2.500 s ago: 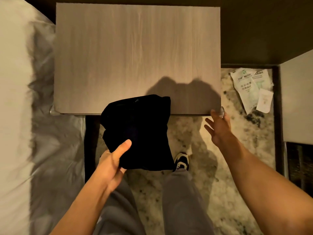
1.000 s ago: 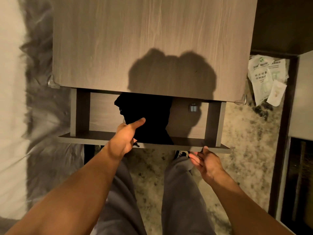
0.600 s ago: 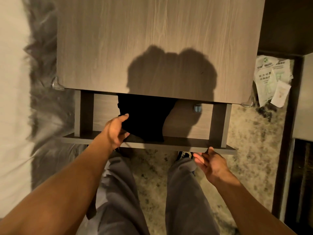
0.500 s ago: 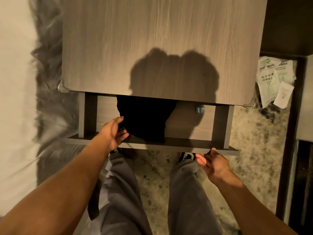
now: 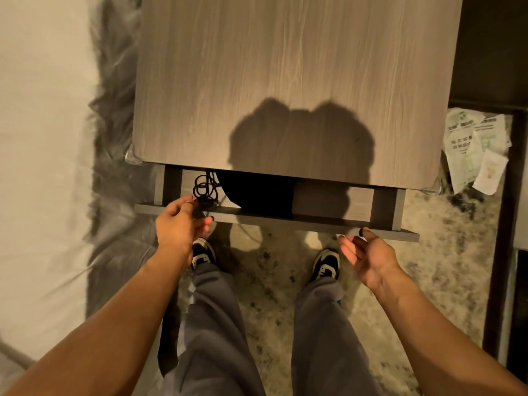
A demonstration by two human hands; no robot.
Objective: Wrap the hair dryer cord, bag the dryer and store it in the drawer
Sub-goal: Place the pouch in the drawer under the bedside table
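Note:
The black bag [image 5: 257, 192] holding the dryer lies inside the open drawer [image 5: 314, 222], its far part hidden under the nightstand top [image 5: 285, 81]. A dark looped cord [image 5: 203, 185] spills out at the bag's left side. My left hand [image 5: 178, 224] hovers at the drawer's front edge, fingers loosely curled, thumb and forefinger right beside the cord loops but not holding them. My right hand [image 5: 365, 255] floats palm-up just in front of the drawer's right end, fingers apart and empty.
A white bed [image 5: 43, 138] runs along the left, close to the nightstand. Paper packets [image 5: 474, 150] lie on the speckled floor to the right, beside a dark frame. My feet [image 5: 325, 265] stand directly below the drawer front.
My left hand let go of the black bag in the drawer and drew back to the front edge. The cord loops now show beside the bag. My right hand has come off the drawer front.

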